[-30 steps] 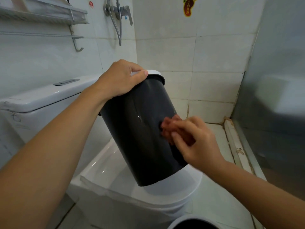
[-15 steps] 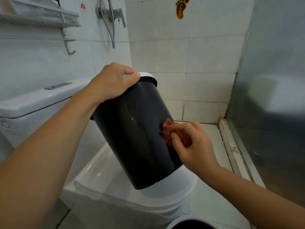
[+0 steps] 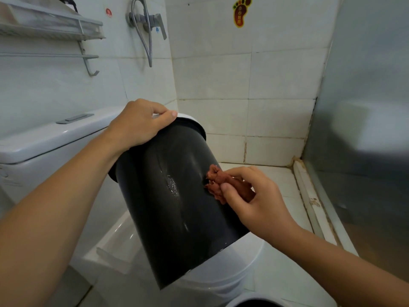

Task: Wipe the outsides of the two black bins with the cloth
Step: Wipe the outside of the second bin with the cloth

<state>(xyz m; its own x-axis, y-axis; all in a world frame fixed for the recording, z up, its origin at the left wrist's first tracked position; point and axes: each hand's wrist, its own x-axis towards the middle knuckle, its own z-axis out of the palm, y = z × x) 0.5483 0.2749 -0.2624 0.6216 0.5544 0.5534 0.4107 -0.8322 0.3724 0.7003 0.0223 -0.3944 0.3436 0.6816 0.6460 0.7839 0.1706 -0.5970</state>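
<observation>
Above the toilet lid (image 3: 232, 269), right hand (image 3: 254, 202) presses cloth (image 3: 218, 182) against bin (image 3: 177, 207).

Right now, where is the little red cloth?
In the head view the red cloth is right of centre, pinched by the right hand and pressed against the side of the tilted black bin, which the left hand holds over the toilet.

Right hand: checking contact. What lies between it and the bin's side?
Head view: a bunched reddish cloth, pinched by the right hand, presses the black bin.
</observation>
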